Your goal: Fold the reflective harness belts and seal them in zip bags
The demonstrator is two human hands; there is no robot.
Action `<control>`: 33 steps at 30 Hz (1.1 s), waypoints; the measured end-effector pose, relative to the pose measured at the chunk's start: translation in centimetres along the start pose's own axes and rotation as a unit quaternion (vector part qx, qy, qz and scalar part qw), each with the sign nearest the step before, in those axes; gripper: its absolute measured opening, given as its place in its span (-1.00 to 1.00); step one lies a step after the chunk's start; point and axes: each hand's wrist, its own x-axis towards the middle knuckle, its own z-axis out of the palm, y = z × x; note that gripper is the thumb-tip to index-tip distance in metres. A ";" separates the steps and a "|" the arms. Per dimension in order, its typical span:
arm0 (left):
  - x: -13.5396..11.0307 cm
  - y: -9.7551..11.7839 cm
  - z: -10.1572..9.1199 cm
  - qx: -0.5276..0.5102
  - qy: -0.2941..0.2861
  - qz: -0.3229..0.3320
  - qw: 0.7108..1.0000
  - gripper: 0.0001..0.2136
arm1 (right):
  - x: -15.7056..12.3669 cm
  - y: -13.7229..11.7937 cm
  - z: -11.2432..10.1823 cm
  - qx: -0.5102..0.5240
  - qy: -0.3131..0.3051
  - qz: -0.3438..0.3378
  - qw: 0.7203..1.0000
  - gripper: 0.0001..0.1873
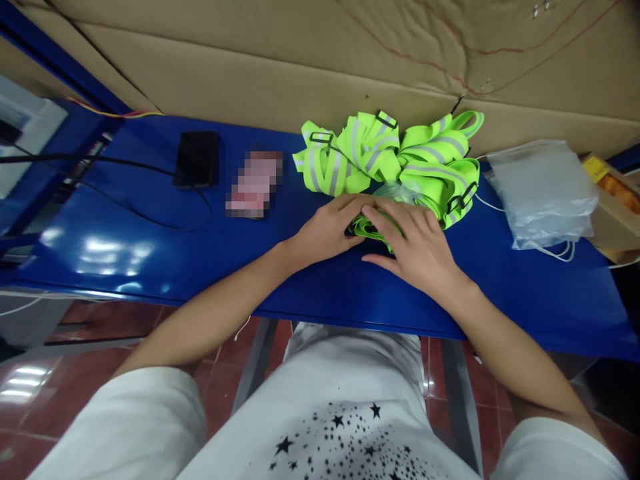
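A heap of neon-green straps with grey reflective bands and black buckles [395, 157] lies on the blue table [150, 233], near its back edge. Both my hands rest on a folded green strap [367, 229] in front of that heap. My left hand [327, 230] lies on its left end with fingers curled over it. My right hand [415, 243] presses flat on top of it, fingers stretched out and overlapping the left fingertips. Most of the folded strap is hidden under my hands.
A black box [196, 159] with a cable sits at the back left, and a blurred pinkish item [254, 183] lies beside it. A stack of clear plastic bags [543, 193] lies at the right, with a cardboard box [617, 207] beyond. A cardboard wall [320, 60] backs the table.
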 end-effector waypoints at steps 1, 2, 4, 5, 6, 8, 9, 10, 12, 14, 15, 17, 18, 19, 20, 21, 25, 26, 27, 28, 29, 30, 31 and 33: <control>0.1 0.4 -0.2 -0.007 0.005 -0.005 1.000 -0.60 | 0.0 0.0 -0.1 0.007 -0.007 -0.004 1.000 -0.33; 0.2 0.8 -0.6 -0.020 0.008 -0.015 1.000 -0.61 | -0.1 0.2 -0.2 0.023 0.000 -0.003 1.000 -0.37; 0.4 1.5 -1.6 -0.064 0.002 -0.030 0.997 -0.50 | -0.2 0.5 -0.7 0.070 0.046 0.015 0.996 -0.47; 0.5 1.8 -2.1 -0.090 -0.005 -0.034 0.995 -0.38 | -0.3 0.7 -1.1 0.095 0.078 0.032 0.992 -0.50; 0.6 2.1 -2.6 -0.113 -0.010 -0.037 0.993 -0.24 | -0.3 0.8 -1.5 0.118 0.109 0.053 0.986 -0.50; 0.8 2.3 -3.3 -0.140 -0.017 -0.036 0.989 -0.06 | -0.4 0.7 -2.2 0.151 0.159 0.097 0.971 -0.47; 0.8 2.4 -3.5 -0.147 -0.022 -0.036 0.988 -0.05 | -0.4 0.6 -2.5 0.163 0.175 0.112 0.965 -0.46; 0.8 2.5 -3.6 -0.154 -0.026 -0.039 0.987 -0.11 | -0.3 0.5 -2.7 0.173 0.185 0.118 0.960 -0.46; 0.8 2.7 -3.5 -0.173 -0.034 -0.045 0.983 -0.27 | -0.3 0.2 -2.9 0.185 0.188 0.109 0.958 -0.48; 0.8 3.0 -3.4 -0.195 -0.027 -0.051 0.979 -0.40 | -0.2 0.0 -2.9 0.199 0.184 0.091 0.958 -0.51; 0.8 3.2 -3.4 -0.202 -0.017 -0.056 0.978 -0.43 | -0.2 0.1 -3.0 0.212 0.184 0.086 0.956 -0.51; 0.8 3.7 -3.4 -0.211 -0.006 -0.062 0.976 -0.45 | -0.2 0.2 -3.2 0.227 0.184 0.080 0.953 -0.50; 0.8 3.9 -3.5 -0.217 -0.007 -0.066 0.974 -0.46 | -0.2 0.3 -3.4 0.223 0.182 0.076 0.955 -0.51; 0.9 4.2 -3.6 -0.224 -0.010 -0.069 0.972 -0.47 | -0.3 0.4 -3.7 0.212 0.178 0.069 0.959 -0.52; 0.9 4.4 -3.6 -0.232 -0.016 -0.074 0.970 -0.48 | -0.3 0.6 -3.9 0.197 0.173 0.060 0.963 -0.56; 0.9 4.5 -3.7 -0.240 -0.023 -0.080 0.967 -0.50 | -0.3 0.8 -4.2 0.184 0.170 0.049 0.967 -0.61; 0.8 4.8 -3.5 -0.245 -0.046 -0.102 0.963 -0.53 | -0.2 1.2 -4.8 0.205 0.156 0.025 0.966 -0.69; 0.7 4.8 -3.4 -0.238 -0.047 -0.102 0.965 -0.53 | -0.1 1.2 -4.7 0.220 0.143 0.017 0.965 -0.67; 0.7 4.7 -3.3 -0.229 -0.045 -0.097 0.968 -0.52 | -0.1 1.1 -4.6 0.236 0.131 0.011 0.963 -0.61; 0.6 4.7 -3.2 -0.219 -0.043 -0.091 0.971 -0.52 | -0.1 1.0 -4.5 0.249 0.124 0.016 0.960 -0.57; 0.6 4.6 -3.2 -0.210 -0.041 -0.083 0.973 -0.52 | -0.1 0.8 -4.3 0.258 0.125 0.030 0.958 -0.56; 0.6 4.6 -3.1 -0.205 -0.041 -0.075 0.975 -0.53 | -0.1 0.7 -4.1 0.264 0.133 0.051 0.954 -0.60; 0.6 4.6 -3.0 -0.205 -0.043 -0.066 0.976 -0.53 | -0.1 0.5 -3.9 0.267 0.145 0.072 0.950 -0.68; 0.6 4.5 -2.9 -0.213 -0.049 -0.060 0.974 -0.52 | -0.2 0.4 -3.6 0.273 0.174 0.104 0.940 -0.78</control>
